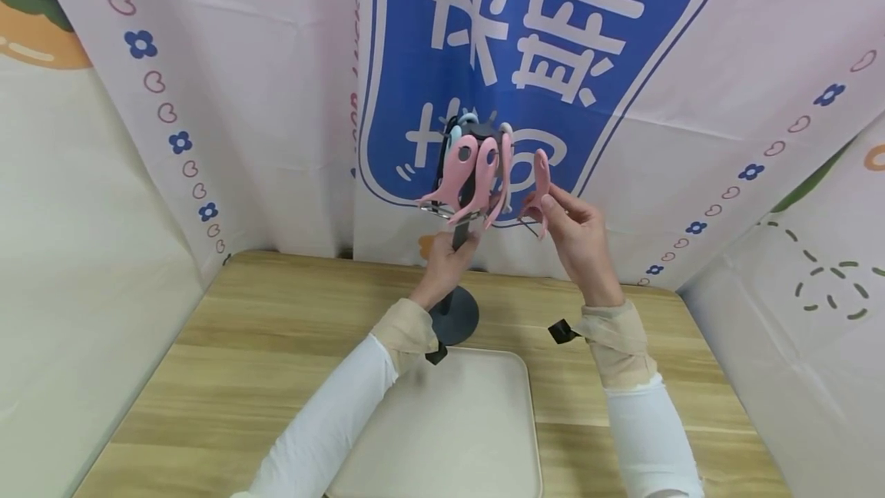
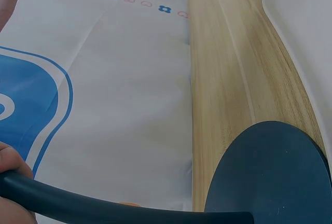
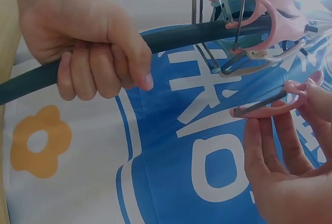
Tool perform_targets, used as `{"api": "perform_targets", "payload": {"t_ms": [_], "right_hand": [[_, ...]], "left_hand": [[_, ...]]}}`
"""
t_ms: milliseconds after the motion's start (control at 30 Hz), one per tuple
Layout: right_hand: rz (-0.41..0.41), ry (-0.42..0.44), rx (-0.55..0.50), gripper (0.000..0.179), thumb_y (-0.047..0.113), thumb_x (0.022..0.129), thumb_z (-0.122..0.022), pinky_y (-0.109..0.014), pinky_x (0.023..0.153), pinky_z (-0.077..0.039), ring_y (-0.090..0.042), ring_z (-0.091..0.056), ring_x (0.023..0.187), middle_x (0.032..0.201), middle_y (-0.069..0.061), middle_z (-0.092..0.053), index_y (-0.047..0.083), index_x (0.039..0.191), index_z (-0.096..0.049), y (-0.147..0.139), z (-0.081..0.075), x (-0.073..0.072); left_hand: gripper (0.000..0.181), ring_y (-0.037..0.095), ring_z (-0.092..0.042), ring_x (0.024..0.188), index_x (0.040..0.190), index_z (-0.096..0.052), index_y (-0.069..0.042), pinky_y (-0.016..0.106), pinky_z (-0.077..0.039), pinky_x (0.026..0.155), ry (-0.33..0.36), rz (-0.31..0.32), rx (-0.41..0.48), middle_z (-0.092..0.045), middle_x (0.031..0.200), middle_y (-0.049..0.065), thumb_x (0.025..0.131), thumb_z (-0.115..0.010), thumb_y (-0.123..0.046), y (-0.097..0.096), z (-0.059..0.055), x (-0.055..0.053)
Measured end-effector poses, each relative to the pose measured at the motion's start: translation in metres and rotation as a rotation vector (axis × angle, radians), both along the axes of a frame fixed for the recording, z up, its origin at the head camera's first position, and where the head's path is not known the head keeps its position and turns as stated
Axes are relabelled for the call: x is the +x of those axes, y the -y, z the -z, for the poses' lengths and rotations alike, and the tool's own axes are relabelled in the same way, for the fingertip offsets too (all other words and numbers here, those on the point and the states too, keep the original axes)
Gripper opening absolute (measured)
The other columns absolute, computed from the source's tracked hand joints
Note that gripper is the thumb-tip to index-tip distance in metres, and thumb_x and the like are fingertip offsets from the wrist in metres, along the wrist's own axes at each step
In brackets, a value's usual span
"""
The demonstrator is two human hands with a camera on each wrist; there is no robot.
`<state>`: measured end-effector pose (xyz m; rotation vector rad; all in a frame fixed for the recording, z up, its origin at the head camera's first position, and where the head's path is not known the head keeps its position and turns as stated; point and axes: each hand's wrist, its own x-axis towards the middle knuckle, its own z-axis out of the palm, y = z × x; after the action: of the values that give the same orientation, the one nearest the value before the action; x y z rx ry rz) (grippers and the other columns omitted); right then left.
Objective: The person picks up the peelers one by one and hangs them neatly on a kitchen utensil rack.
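A dark stand with a round base (image 1: 459,320) rises from the table, and pink Y-shaped peelers (image 1: 458,169) hang round its top by the holes in their handles. Light blue and pale ones show behind them. My left hand (image 1: 445,261) is wrapped around the pole (image 3: 174,40), below the hanging peelers. In my right hand (image 1: 579,240) a single pink peeler (image 1: 542,175) is pinched between thumb and fingers, handle end up, to the right of the stand. The right wrist view shows its metal blade (image 3: 262,103), apart from the hanging ones.
A cream tray (image 1: 477,421) lies on the wooden table (image 1: 249,344) in front of the stand's base. Behind the table's back edge hangs a printed cloth (image 1: 297,98) with a blue sign. Pale cloth walls close off both sides.
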<state>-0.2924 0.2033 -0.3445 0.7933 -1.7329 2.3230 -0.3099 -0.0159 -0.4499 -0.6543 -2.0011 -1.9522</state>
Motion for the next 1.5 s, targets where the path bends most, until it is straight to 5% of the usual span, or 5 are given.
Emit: {"api": "perform_targets", "payload": {"t_ms": [700, 933, 1267, 1500], "right_hand": [[0.004, 0.049, -0.121, 0.036, 0.020, 0.103, -0.069, -0.034, 0.103, -0.058, -0.023, -0.071, 0.106, 0.120, -0.013, -0.073, 0.004, 0.135, -0.072, 0.026, -0.036, -0.047], [-0.030, 0.095, -0.152, 0.028, 0.020, 0.104, -0.068, -0.032, 0.105, -0.056, -0.022, -0.068, 0.116, 0.130, -0.009, -0.069, 0.009, 0.128, -0.078, 0.039, -0.048, -0.055], [-0.098, 0.032, -0.160, 0.024, 0.017, 0.108, -0.060, -0.023, 0.078, -0.049, -0.015, -0.058, 0.087, 0.107, -0.002, -0.072, 0.017, 0.114, -0.084, 0.052, -0.050, -0.059], [-0.097, 0.041, -0.135, 0.022, 0.020, 0.106, -0.063, -0.022, 0.079, -0.049, -0.013, -0.060, 0.089, 0.109, -0.001, -0.073, 0.020, 0.114, -0.083, 0.055, -0.049, -0.061]], "left_hand": [[0.048, 0.010, -0.028, 0.043, 0.064, -0.045, -0.012, 0.027, -0.024, 0.046, -0.005, -0.001, -0.008, -0.035, 0.052, -0.006, 0.111, -0.052, -0.016, -0.001, -0.003, 0.001], [0.046, 0.012, -0.029, 0.042, 0.065, -0.047, -0.012, 0.028, -0.025, 0.045, 0.002, 0.003, 0.012, -0.036, 0.052, -0.006, 0.111, -0.052, -0.014, -0.001, -0.004, 0.002], [0.051, 0.011, -0.028, 0.043, 0.062, -0.042, -0.013, 0.028, -0.024, 0.046, 0.011, -0.003, -0.014, -0.035, 0.052, -0.006, 0.111, -0.052, -0.018, 0.000, -0.002, 0.002], [0.050, 0.012, -0.028, 0.044, 0.062, -0.042, -0.014, 0.028, -0.024, 0.046, 0.002, -0.001, -0.024, -0.035, 0.052, -0.006, 0.111, -0.051, -0.018, 0.001, -0.003, 0.002]]}}
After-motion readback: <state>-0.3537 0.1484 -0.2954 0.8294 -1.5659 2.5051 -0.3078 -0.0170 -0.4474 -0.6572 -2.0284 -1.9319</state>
